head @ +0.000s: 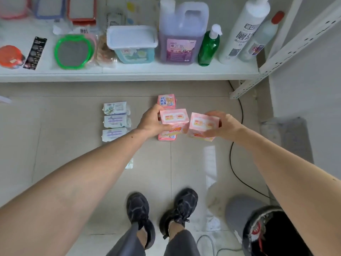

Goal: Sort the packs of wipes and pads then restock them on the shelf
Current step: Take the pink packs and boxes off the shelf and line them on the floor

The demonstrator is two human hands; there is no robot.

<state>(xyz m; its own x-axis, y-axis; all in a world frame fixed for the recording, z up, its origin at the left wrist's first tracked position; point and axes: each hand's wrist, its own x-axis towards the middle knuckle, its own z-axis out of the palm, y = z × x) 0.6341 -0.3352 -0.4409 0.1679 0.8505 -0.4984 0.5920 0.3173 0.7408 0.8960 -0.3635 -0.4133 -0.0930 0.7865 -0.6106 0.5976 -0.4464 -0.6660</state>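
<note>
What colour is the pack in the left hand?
Pink, with a white panel on top; the pack shows clearly in the head view.

Pink pad pack (166, 101) on floor reads "弹力贴身"; other labels too blurred.

Soft, even daylight is filling the scene; glare is streaking the floor (210, 163), shadows are staying faint, and the edges are bending and blurring.
</note>
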